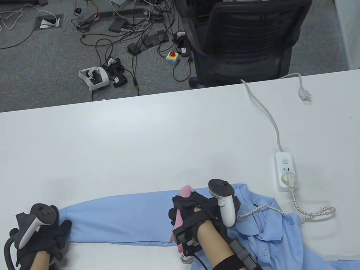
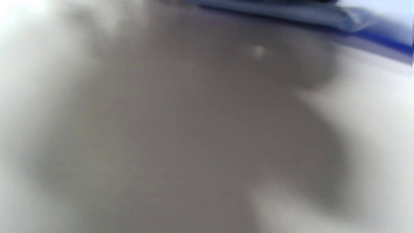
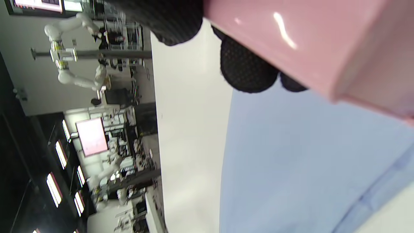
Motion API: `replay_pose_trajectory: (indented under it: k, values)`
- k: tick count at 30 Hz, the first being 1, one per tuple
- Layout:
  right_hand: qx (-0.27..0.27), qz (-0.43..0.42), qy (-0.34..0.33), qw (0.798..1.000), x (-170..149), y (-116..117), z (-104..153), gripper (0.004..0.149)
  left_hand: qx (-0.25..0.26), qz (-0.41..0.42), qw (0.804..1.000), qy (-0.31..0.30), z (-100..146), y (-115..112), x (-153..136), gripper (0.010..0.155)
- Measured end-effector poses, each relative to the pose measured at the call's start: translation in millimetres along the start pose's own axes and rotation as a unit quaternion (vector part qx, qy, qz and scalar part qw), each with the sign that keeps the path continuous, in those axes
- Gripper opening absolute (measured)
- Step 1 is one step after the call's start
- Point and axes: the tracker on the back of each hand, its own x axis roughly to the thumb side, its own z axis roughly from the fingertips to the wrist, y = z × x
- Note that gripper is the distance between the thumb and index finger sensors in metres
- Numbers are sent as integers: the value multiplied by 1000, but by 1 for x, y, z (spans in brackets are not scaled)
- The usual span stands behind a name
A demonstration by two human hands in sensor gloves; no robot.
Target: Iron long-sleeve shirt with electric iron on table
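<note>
Grey carpet strewn with cables fills the top of the table view, with a black office chair (image 1: 247,39) at upper right and a white headset (image 1: 94,77) lying on the floor left of centre. Below that I see the white table (image 1: 134,140) taking up the lower two thirds of the frame. On it, along the bottom edge, lies the light blue long-sleeve shirt (image 1: 271,238): its body is bunched at lower right, and one sleeve (image 1: 118,219) is stretched flat toward the left. At the sleeve's far end my left hand (image 1: 45,237) rests on the cuff, but I cannot tell how its fingers lie; the left wrist view is a blur of grey with a blue strip at the top. My right hand (image 1: 196,213) sits low and centre, fingers wrapped round the pink iron (image 1: 184,206), which stands on the sleeve near the shoulder. The right wrist view shows dark fingertips (image 3: 247,72) under the pink body above blue cloth. At right a white power strip (image 1: 286,171) holds the iron's braided cord (image 1: 311,212).
</note>
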Motion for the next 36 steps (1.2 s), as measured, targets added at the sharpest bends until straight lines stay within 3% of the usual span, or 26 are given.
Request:
replay_pose_trajectory:
  k: [6,16,20,31,33,36]
  values:
    - [-45,-6,14,999,-11,-55,14,65,-8,11,1000,-1,1,1,-1,72]
    - [-70,35,24,997,-11,-90,22,64,-5,10,1000,-3,1,1,-1,71]
    - [-69,15,21,997,-18,-108,25,64,-21,55,998,-14,-2,2,-7,68]
    - [-53,-4,55,997,-15,-106,22,62,13,14,999,-25,5,5,3,68]
    - [-60,-26,78,995,-11,-104,24,61,66,10,997,-49,15,13,8,64]
    - [-44,-29,36,998,10,-98,33,60,147,56,982,-100,37,25,16,64]
